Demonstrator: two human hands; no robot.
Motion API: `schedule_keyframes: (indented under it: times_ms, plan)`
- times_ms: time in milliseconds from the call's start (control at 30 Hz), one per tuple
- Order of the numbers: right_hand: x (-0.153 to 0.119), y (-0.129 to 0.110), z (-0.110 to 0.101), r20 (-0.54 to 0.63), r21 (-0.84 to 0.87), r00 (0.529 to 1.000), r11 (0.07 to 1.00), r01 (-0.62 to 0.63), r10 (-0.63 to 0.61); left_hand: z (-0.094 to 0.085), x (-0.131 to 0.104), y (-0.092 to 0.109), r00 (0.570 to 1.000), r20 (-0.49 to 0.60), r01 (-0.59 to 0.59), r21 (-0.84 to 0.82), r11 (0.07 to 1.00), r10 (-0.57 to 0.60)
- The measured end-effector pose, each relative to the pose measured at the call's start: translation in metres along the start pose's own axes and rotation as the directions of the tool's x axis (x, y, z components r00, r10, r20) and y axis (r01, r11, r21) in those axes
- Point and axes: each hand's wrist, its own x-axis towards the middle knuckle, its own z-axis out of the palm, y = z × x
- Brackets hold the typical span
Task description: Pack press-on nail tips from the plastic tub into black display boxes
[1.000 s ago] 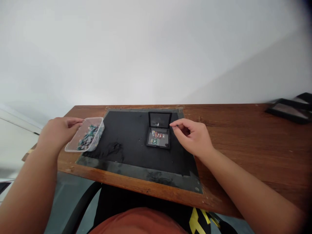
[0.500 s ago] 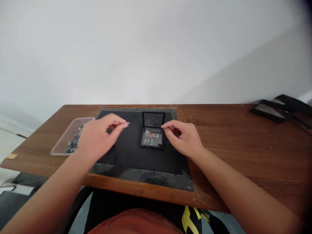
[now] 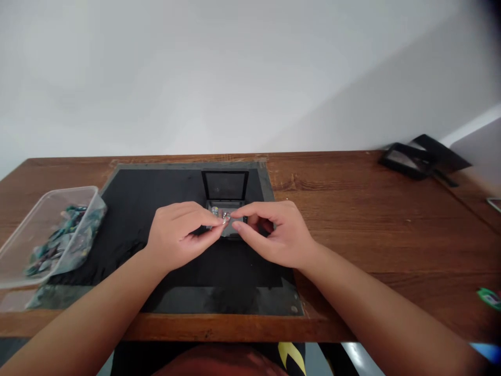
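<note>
My left hand is closed in a pinch on a small shiny piece, which looks like a decorated press-on nail. Facing it, my right hand has thumb and index finger apart, with the index tip close to the piece; whether it touches I cannot tell. Both hands are over a small black hinged case, its lid raised. Several small decorated pieces lie in the case's base, partly hidden by my fingers.
At the left, a clear plastic tub holds many small glossy packets. A black mat lies under the case on the wooden table. Black cases sit at the back right, and a green-edged item lies at the right edge.
My left hand has moved right with the small shiny piece, to the case. My right hand has left the case's right edge and come in towards the piece. The view has shifted.
</note>
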Motion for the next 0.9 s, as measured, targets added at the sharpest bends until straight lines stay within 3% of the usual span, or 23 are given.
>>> schedule_keyframes:
  times_ms: [300, 467, 733, 833, 900]
  plan:
    - [-0.001, -0.007, 0.005, 0.066, 0.204, 0.989, 0.968, -0.145, 0.134, -0.007, 0.002, 0.006, 0.995, 0.0, -0.1, -0.054, 0.994, 0.1]
    - [-0.001, -0.011, 0.007, 0.146, 0.31, 0.979, 0.933, -0.181, 0.141, -0.012, 0.0, 0.006, 0.993, 0.055, -0.104, -0.074, 0.992, 0.108]
    - [0.0, -0.004, 0.004, 0.13, 0.205, 0.977, 0.96, -0.193, 0.168, -0.012, 0.001, 0.002, 0.994, 0.113, 0.002, -0.053, 0.999, 0.004]
    - [0.001, -0.001, 0.0, 0.071, 0.11, 0.984, 0.979, -0.17, 0.163, -0.023, 0.003, -0.001, 0.971, 0.237, 0.037, -0.015, 0.999, -0.032]
    - [0.002, 0.0, -0.002, 0.056, 0.06, 0.986, 0.985, -0.161, 0.158, -0.03, 0.003, -0.001, 0.909, 0.416, 0.058, -0.026, 0.998, -0.042]
